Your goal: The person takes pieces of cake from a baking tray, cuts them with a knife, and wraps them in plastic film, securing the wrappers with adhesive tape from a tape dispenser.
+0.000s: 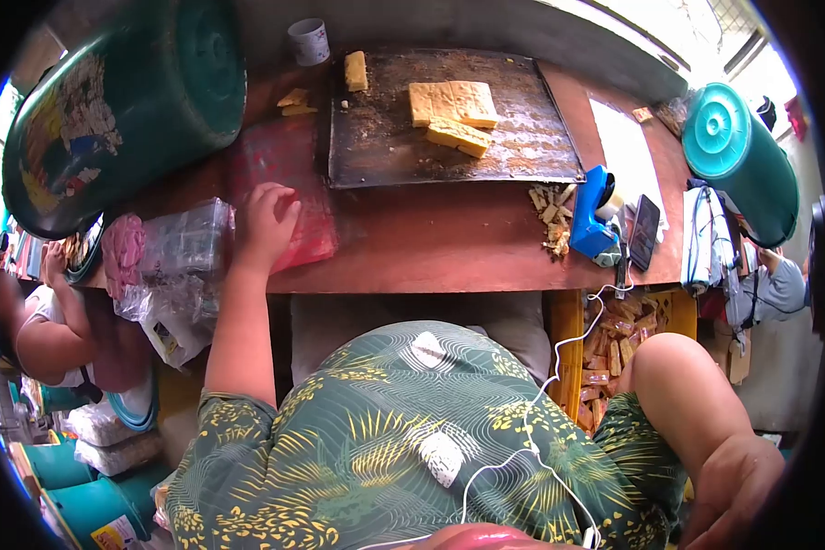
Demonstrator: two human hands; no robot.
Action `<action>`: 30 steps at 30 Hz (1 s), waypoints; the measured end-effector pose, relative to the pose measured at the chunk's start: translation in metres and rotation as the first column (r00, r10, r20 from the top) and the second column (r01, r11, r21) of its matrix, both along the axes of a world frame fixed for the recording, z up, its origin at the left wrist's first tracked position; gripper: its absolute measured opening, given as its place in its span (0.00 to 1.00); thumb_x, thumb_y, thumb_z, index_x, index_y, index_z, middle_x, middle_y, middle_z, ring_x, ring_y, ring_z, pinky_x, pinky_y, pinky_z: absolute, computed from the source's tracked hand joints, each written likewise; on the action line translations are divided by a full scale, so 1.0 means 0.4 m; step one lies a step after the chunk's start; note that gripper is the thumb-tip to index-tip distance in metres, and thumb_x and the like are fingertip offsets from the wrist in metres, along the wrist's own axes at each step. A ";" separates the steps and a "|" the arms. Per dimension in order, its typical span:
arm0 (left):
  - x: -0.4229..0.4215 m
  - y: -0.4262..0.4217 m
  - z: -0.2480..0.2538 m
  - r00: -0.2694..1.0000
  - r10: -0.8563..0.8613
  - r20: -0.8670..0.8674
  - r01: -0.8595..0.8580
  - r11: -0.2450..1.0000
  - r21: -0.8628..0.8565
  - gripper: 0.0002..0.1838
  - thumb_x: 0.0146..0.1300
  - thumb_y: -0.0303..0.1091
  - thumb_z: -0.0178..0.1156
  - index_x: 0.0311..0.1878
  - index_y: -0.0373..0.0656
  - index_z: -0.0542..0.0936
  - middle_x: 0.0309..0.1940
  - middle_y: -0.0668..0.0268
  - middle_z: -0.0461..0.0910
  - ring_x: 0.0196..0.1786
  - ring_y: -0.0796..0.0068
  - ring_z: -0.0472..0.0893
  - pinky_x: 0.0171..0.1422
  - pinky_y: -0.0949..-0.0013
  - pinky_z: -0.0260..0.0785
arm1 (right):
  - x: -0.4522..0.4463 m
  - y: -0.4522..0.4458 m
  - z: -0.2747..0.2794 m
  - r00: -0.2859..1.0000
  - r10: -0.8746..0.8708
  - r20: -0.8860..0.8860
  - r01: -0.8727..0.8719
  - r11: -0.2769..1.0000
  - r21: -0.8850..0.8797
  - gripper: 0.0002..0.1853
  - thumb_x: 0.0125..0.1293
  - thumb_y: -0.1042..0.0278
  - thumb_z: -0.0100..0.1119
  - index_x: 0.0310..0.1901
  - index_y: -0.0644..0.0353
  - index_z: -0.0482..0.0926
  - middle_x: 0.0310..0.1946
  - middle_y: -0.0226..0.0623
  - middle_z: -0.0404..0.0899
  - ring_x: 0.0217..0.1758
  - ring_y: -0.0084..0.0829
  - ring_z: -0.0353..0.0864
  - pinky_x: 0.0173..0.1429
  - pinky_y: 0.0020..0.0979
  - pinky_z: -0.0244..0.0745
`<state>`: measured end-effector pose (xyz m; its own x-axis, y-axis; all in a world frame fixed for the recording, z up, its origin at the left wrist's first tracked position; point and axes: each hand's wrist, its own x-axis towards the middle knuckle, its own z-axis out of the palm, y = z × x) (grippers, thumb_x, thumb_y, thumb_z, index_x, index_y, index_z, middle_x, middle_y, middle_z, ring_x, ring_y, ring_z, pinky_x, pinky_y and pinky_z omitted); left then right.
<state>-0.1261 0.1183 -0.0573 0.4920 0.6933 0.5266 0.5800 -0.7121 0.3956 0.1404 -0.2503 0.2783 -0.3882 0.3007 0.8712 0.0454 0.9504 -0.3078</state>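
Left of centre, the loosely open left hand (268, 225) lay at the red plastic (313, 234), seemingly to steady it; the lower-right right hand (738, 481) showed no clear grip state.

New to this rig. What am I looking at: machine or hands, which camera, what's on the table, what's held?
There's no robot: these are a person's bare hands. The single picture comes from a camera on their head, facing forward and down, hence the shirt and knee below.

On the reddish-brown table is a dark rectangular tray bearing yellow cake-like blocks. Right of it are a blue tape dispenser and a black phone.

The left hand is at a red plastic sheet, seemingly gripping nothing. The right hand is low by the bent leg; I can't tell whether it holds anything.
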 end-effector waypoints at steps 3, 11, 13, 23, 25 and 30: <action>0.001 -0.007 0.013 1.000 0.005 0.002 -0.005 1.000 -0.006 0.12 0.61 0.34 0.72 0.47 0.44 0.85 0.50 0.59 0.84 0.55 0.53 0.82 0.63 0.53 0.76 | -0.082 -0.009 0.053 -0.160 0.960 -0.230 -0.575 0.099 0.812 0.04 0.67 0.64 0.64 0.40 0.51 0.81 0.39 0.25 0.81 0.47 0.28 0.83 0.48 0.24 0.81; 0.006 -0.014 0.023 0.999 0.001 0.037 0.000 1.000 -0.017 0.10 0.62 0.34 0.71 0.44 0.43 0.85 0.48 0.60 0.85 0.54 0.52 0.82 0.61 0.53 0.76 | 0.360 0.592 -0.378 0.471 -0.874 0.117 0.596 0.218 -0.773 0.24 0.77 0.46 0.61 0.57 0.62 0.86 0.52 0.43 0.88 0.50 0.33 0.87 0.60 0.37 0.79; 0.005 -0.010 0.024 1.000 0.008 0.029 -0.007 1.000 -0.018 0.09 0.62 0.34 0.71 0.44 0.43 0.85 0.48 0.60 0.85 0.54 0.52 0.82 0.61 0.53 0.75 | 0.433 0.716 -0.539 0.285 -0.759 0.586 0.844 -0.091 -0.529 0.35 0.74 0.35 0.58 0.57 0.65 0.85 0.54 0.50 0.88 0.57 0.42 0.87 0.64 0.42 0.78; 0.005 -0.004 0.009 0.998 0.007 0.064 0.000 0.995 -0.098 0.08 0.63 0.32 0.70 0.43 0.42 0.85 0.49 0.60 0.85 0.56 0.54 0.81 0.63 0.53 0.74 | 0.422 0.826 -0.649 0.055 -0.665 0.745 0.748 -0.467 -0.471 0.43 0.55 0.45 0.80 0.66 0.63 0.75 0.58 0.53 0.83 0.64 0.43 0.83 0.67 0.41 0.79; 0.006 -0.003 0.010 0.997 0.007 0.071 0.000 0.996 -0.094 0.08 0.63 0.31 0.70 0.43 0.41 0.85 0.49 0.59 0.85 0.56 0.54 0.82 0.63 0.54 0.74 | 0.427 0.827 -0.655 0.157 -0.755 0.637 0.752 -0.326 -0.572 0.41 0.57 0.47 0.80 0.65 0.63 0.74 0.56 0.52 0.84 0.63 0.44 0.84 0.67 0.42 0.79; 0.005 -0.006 0.013 0.997 0.002 0.083 0.006 0.995 -0.098 0.08 0.63 0.31 0.70 0.43 0.41 0.85 0.49 0.59 0.85 0.55 0.54 0.83 0.62 0.54 0.75 | 0.448 0.762 -0.650 0.116 -0.822 0.557 0.836 -0.222 -0.502 0.29 0.63 0.56 0.76 0.61 0.61 0.77 0.53 0.52 0.86 0.59 0.48 0.85 0.64 0.42 0.79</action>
